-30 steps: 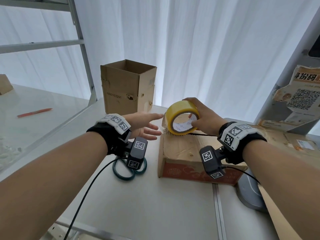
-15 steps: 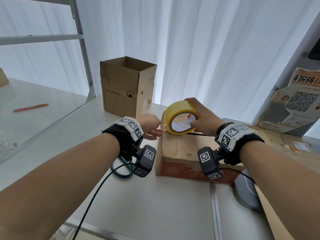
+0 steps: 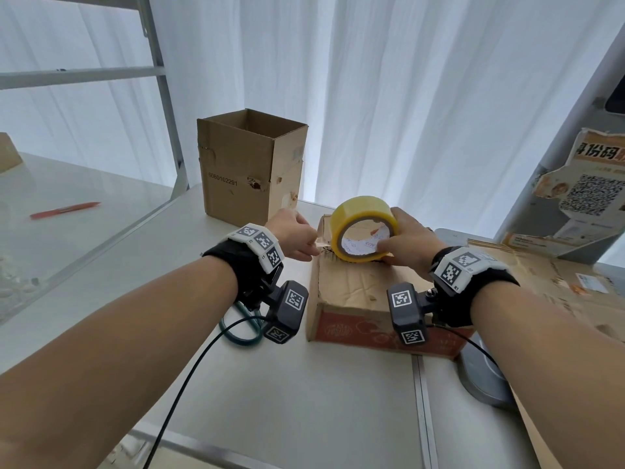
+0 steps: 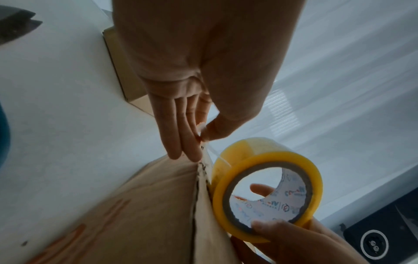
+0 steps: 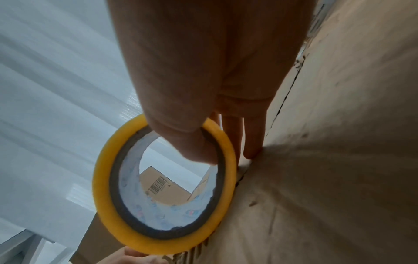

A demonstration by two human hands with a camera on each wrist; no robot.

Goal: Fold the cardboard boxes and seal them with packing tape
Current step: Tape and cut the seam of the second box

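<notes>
Nearest, the scissors (image 3: 240, 328) lie on the table (image 3: 304, 401) under the left wrist, likely kept close for cutting. Just beyond, the closed box (image 3: 365, 296) lies flat with its seam facing up. The right hand (image 3: 407, 243) grips the tape roll (image 3: 363, 228) – thumb hooked through the core, fingers on the outer band – and stands it on edge at the seam's far end, probably so it can unroll along it. The left hand (image 3: 296, 236) pinches the loose tape end (image 4: 203, 137) between thumb and fingertips, keeping it taut. Farther back stands an open box (image 3: 250, 167) – still unsealed.
</notes>
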